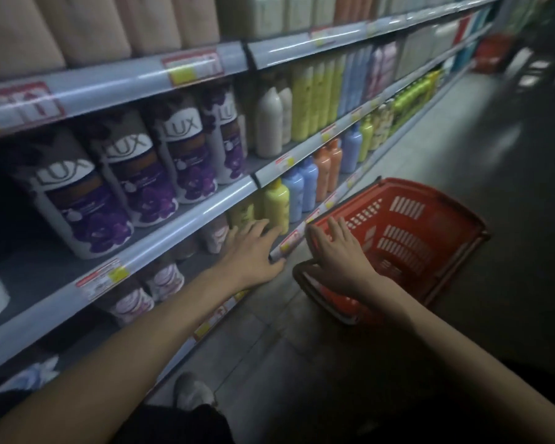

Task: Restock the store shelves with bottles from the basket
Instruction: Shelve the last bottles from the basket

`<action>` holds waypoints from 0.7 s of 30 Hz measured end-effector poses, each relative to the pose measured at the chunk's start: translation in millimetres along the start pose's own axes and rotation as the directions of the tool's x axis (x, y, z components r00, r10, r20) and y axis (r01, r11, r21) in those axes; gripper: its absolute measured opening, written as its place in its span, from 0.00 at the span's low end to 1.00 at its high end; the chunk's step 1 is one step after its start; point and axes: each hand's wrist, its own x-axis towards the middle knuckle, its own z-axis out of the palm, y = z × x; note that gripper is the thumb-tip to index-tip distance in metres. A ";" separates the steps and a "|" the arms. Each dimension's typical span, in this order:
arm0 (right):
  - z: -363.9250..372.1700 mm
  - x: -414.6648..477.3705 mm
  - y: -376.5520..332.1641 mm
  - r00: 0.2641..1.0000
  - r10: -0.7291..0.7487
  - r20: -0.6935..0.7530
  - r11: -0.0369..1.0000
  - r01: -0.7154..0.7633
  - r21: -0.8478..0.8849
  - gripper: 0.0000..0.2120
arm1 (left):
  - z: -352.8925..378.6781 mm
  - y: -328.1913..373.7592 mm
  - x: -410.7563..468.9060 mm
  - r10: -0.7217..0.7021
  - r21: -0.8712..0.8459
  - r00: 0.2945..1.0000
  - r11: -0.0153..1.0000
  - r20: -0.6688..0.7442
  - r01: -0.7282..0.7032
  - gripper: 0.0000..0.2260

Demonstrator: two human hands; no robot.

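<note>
Left hand (253, 248) splayed, empty, at shelf (293, 239) edge; right hand (337, 249) splayed, empty, over basket (436, 225). Steady basket, then reach in.

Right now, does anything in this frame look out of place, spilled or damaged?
Nothing spilled or broken that I can see. The one oddity: the red basket on the floor shows only bare slotted plastic, no bottles visible. Both hands are empty, the left hand at the lowest shelf edge, the right hand at the basket rim.
</note>
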 end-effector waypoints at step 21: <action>52.6 -21.6 212.4 0.964 0.219 0.152 0.966 -0.192 -0.174 0.18 | 160.4 185.4 208.6 0.305 -0.065 0.664 0.931 0.682 -0.360 0.29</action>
